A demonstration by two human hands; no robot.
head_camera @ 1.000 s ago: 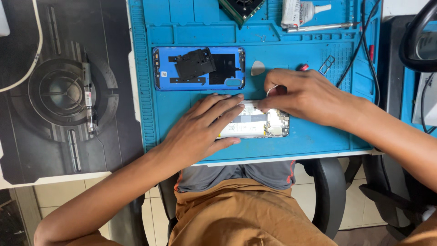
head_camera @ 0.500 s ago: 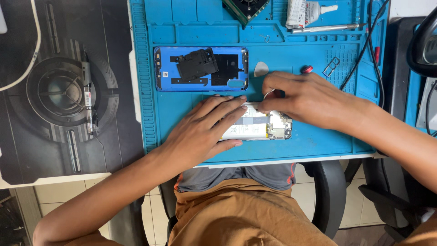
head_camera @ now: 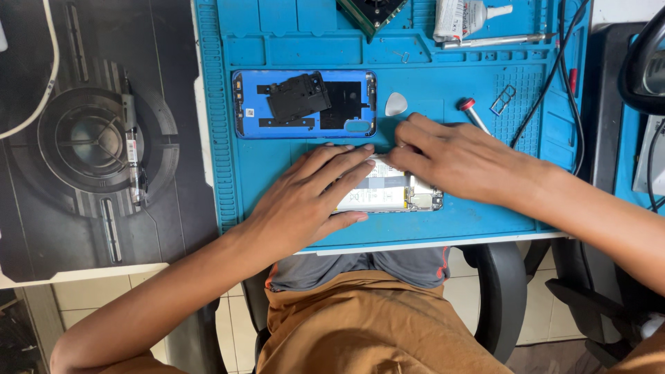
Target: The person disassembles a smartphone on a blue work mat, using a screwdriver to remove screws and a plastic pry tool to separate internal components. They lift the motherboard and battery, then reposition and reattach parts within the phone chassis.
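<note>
An opened phone (head_camera: 388, 195) with its battery showing lies on the blue work mat (head_camera: 485, 221), near the front edge. My left hand (head_camera: 312, 197) rests flat on the phone's left half and holds it down, fingers stretched out. My right hand (head_camera: 460, 163) reaches in from the right with its fingers curled together at the phone's upper edge. What the fingertips pinch is hidden. A red-capped tool (head_camera: 471, 111) sticks out just behind my right hand.
A blue phone back cover (head_camera: 253, 104) carrying a black plate (head_camera: 299, 97) lies behind the phone. Near it are a white pick (head_camera: 395, 104), a SIM tray (head_camera: 502, 100), a glue tube (head_camera: 464, 12), a metal tool (head_camera: 495, 41) and black cables (head_camera: 554, 83). A dark printed mat (head_camera: 97, 138) lies left.
Both hands stay on the phone. My right hand's fingers have shifted a little along the phone's upper edge.
</note>
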